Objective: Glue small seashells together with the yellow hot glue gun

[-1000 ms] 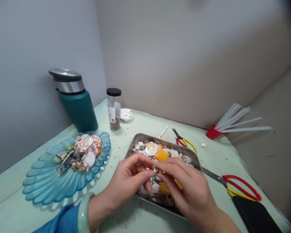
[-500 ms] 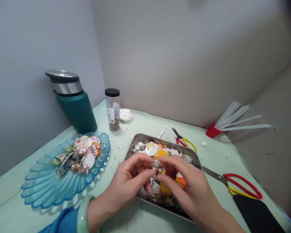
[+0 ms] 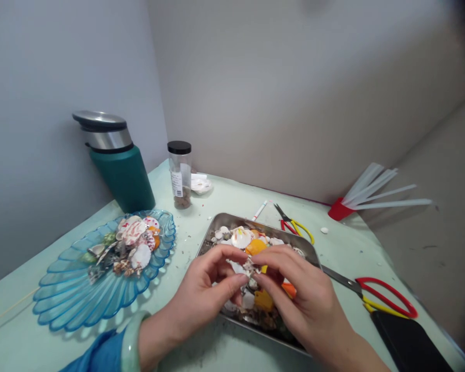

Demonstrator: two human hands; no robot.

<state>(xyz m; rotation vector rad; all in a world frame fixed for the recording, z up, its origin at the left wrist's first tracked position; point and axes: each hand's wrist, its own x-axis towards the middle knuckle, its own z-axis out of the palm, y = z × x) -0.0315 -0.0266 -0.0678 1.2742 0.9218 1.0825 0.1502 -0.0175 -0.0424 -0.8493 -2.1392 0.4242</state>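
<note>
Over a metal tray [image 3: 313, 253] of seashells, my left hand [image 3: 207, 284] and my right hand [image 3: 306, 284] meet fingertip to fingertip. Pinched between them is a small, pale, bumpy seashell [image 3: 250, 265], partly covered by my fingers. Both hands are closed, with thumbs and forefingers on the shell. Beneath them the tray holds a large white scallop shell [image 3: 241, 237], a yellow shell [image 3: 257, 246] and many smaller ones. Part of the tray's contents is hidden behind my hands.
To the left sits a blue shell-shaped dish [image 3: 77, 297] with a pile of shells. Behind it stand a green bottle [image 3: 122, 178] and a black-lidded jar [image 3: 180, 178]. Small scissors [image 3: 294, 225], large scissors [image 3: 362, 289], a black object [image 3: 406, 341] and a red cup [image 3: 340, 208] of translucent sticks are rightward.
The small shell has turned slightly between my fingertips, showing more of its pale surface. My fingers have shifted a little; both hands stay over the tray.
</note>
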